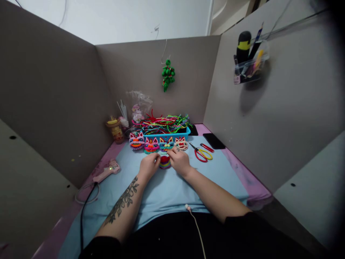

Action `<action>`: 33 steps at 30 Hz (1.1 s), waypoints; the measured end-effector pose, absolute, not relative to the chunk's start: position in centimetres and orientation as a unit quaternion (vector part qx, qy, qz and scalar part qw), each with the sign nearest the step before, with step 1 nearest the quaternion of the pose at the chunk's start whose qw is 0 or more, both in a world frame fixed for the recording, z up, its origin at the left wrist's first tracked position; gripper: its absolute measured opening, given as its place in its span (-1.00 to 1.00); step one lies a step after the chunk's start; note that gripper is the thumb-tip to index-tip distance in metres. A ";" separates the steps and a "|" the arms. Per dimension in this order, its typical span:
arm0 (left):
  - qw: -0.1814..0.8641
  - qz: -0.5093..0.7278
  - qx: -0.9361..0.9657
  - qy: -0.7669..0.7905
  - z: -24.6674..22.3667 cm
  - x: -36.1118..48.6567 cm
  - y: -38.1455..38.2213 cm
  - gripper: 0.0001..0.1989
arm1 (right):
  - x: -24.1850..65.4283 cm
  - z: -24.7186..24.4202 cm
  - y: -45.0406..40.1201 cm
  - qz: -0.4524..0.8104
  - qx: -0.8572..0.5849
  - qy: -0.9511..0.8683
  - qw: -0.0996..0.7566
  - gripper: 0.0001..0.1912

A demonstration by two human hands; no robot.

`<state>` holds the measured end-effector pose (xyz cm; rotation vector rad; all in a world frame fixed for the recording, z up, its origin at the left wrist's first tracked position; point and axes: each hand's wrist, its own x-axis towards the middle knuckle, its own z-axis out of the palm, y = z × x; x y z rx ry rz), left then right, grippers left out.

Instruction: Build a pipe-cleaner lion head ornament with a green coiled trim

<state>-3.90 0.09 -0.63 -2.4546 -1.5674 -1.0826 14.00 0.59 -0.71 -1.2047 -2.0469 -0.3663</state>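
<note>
A small round piece in red, yellow, blue and purple stripes (pixel 165 162) sits low over the blue cloth between my two hands. My left hand (pixel 150 164) has its fingers pinched at the left upper side of this striped piece. On the other side, my right hand (pixel 179 160) pinches at its right upper edge with thumb and forefinger together. Just behind them stand several fuzzy lion-like heads, among them a pink-and-orange one (pixel 151 145) and a blue one (pixel 166 144).
Behind is a blue basket (pixel 167 136) of coloured fuzzy stems. Red-and-yellow pliers (pixel 202 155), a red cutter (pixel 207 147) and a phone (pixel 214 141) lie right. A pink glue gun (pixel 107 172) with a cable and a drink cup (pixel 115 131) are left. Grey panels enclose the table.
</note>
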 end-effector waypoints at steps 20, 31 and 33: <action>0.063 -0.351 -0.802 -0.479 -0.3 -4.2 0.9 -0.83 | 15.1 -1.5 1.8 -0.133 -0.413 -0.836 0.337 -0.75; 0.011 -0.355 -0.818 -0.453 -0.3 -4.5 1.6 -0.82 | 15.5 -1.1 2.2 -0.064 -0.390 -0.856 0.333 -0.73; -0.011 -0.361 -0.817 -0.450 -0.2 -4.6 1.7 -0.82 | 15.6 -1.1 2.3 -0.049 -0.383 -0.855 0.346 -0.75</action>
